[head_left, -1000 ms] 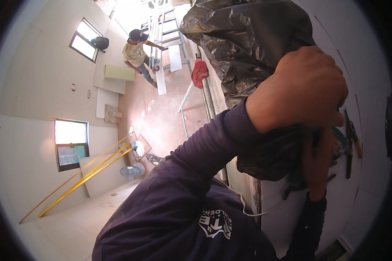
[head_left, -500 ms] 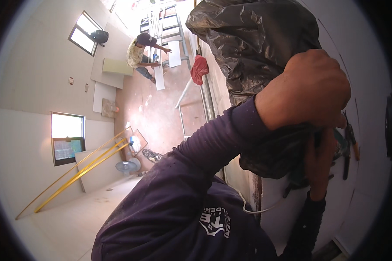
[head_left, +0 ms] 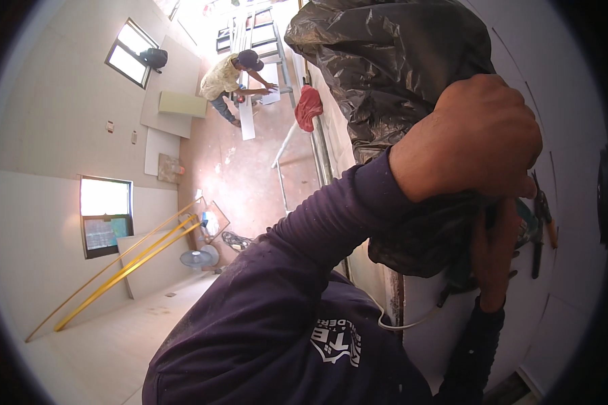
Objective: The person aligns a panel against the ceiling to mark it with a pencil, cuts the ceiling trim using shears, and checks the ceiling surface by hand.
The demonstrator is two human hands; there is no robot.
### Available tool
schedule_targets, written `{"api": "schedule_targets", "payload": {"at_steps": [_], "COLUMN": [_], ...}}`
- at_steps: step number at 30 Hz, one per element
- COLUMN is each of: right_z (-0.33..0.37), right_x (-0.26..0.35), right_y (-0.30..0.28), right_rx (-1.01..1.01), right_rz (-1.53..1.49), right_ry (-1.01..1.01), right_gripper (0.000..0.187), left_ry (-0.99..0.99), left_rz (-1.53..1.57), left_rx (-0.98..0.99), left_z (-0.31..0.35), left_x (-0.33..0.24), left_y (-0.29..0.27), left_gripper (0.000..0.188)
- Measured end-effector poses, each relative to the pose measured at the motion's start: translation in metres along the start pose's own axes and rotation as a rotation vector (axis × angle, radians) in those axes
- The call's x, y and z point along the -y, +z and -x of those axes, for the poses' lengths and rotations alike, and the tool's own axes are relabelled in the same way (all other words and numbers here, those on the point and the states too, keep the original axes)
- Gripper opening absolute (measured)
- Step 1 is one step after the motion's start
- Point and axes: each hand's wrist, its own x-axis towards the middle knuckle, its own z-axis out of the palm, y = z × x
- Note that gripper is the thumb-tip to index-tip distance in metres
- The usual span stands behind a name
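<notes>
My left hand (head_left: 469,138) is closed in a fist at the neck of a crumpled black plastic bag (head_left: 398,67), whose folds bulge away from me and hang down beside my wrist. Beneath it, my right hand (head_left: 498,236) reaches up from the dark sleeve; its fingers are hidden behind my left fist and the bag. A dark green tool (head_left: 461,278), partly covered by the bag, lies by my right wrist. Just past my hands are several hand tools, among them one with an orange handle (head_left: 552,229) and a dark one (head_left: 538,253).
A pale cable (head_left: 409,327) curves past my body. Below to the left, a co-worker (head_left: 226,81) bends over white strips (head_left: 248,120) near a metal frame. A red cloth (head_left: 309,108) hangs on a rail; yellow poles (head_left: 128,268) lean near a fan (head_left: 199,258).
My hands and the bag have shifted very slightly left, with the grip unchanged. Below, the co-worker has leaned further right, bringing both hands toward the white panel.
</notes>
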Motion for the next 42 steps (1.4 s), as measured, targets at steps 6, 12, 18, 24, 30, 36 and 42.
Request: {"api": "schedule_targets", "payload": {"at_steps": [6, 12, 18, 24, 30, 36, 42], "right_z": [0.003, 0.000, -0.001, -0.001, -0.001, -0.001, -0.004], "right_x": [0.001, 0.002, 0.005, 0.008, 0.005, 0.003, 0.006], "right_y": [0.002, 0.002, 0.001, -0.001, 0.000, 0.001, 0.001], "right_rx": [-0.051, -0.042, -0.045, -0.028, -0.023, -0.037, -0.028], "right_rz": [0.030, -0.021, -0.012, 0.030, 0.036, 0.040, -0.021], "right_ry": [-0.037, -0.039, -0.044, -0.032, -0.039, -0.032, -0.037], "right_gripper": [0.047, 0.045, 0.045, 0.049, 0.052, 0.047, 0.041], "left_ry": [0.012, 0.035, 0.022, 0.016, 0.002, -0.014, 0.001], "left_rz": [-0.011, -0.005, -0.007, 0.004, 0.006, 0.036, 0.024], "left_rx": [0.012, 0.001, -0.068, -0.096, -0.066, -0.054, -0.060], "left_z": [-0.001, -0.002, -0.001, 0.000, 0.000, -0.001, -0.002], "left_x": [-0.001, 0.001, 0.000, 0.001, -0.001, -0.001, 0.001], "left_y": [-0.001, 0.003, 0.004, 0.004, 0.003, 0.004, 0.006], "left_gripper": [0.036, 0.037, 0.033, 0.032, 0.032, 0.032, 0.031]}}
